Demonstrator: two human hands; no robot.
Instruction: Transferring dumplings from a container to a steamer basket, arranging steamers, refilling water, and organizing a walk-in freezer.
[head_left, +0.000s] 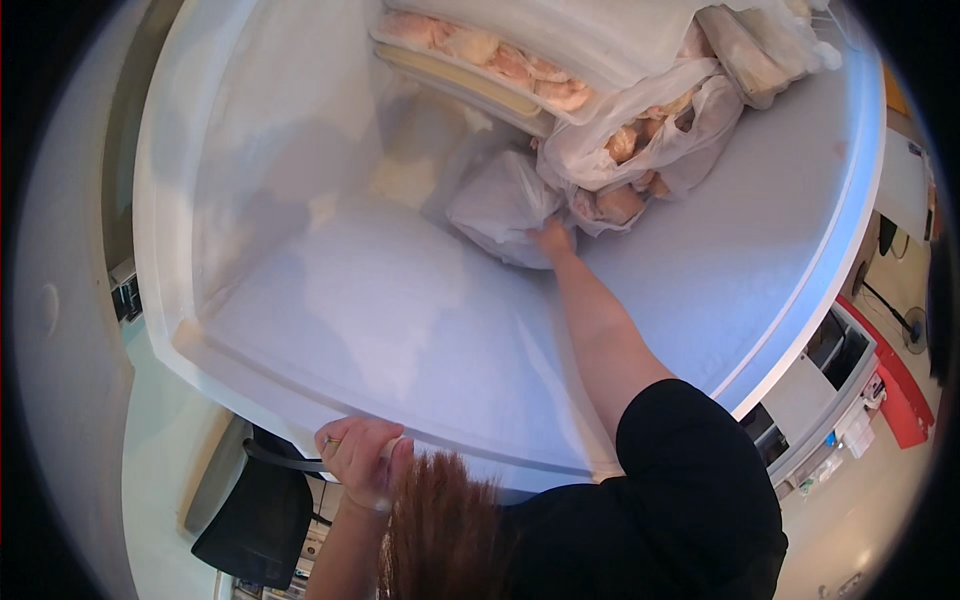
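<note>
I lean over the open white chest freezer (390, 315). Deep inside it, my right hand (553, 238) grips the right side of a knotted-looking white plastic bag (499, 206); its contents are hidden, and some of my fingers are lost in the folds. Just right of that hand lies a thin plastic bag of raw meat pieces (619, 202), probably poultry. A larger open white bag (675, 142) with more of the same sits behind it. My left hand (364, 457), with a ring on one finger, is curled over the freezer's near rim (255, 401).
Behind the bags, a tray of pale raw meat (480, 49) rests on a yellowish tray (457, 79). Wrapped packages (750, 56) lie at the far right. Outside stand a black chair (259, 510) at lower left and a red-edged counter (892, 390) at right.
</note>
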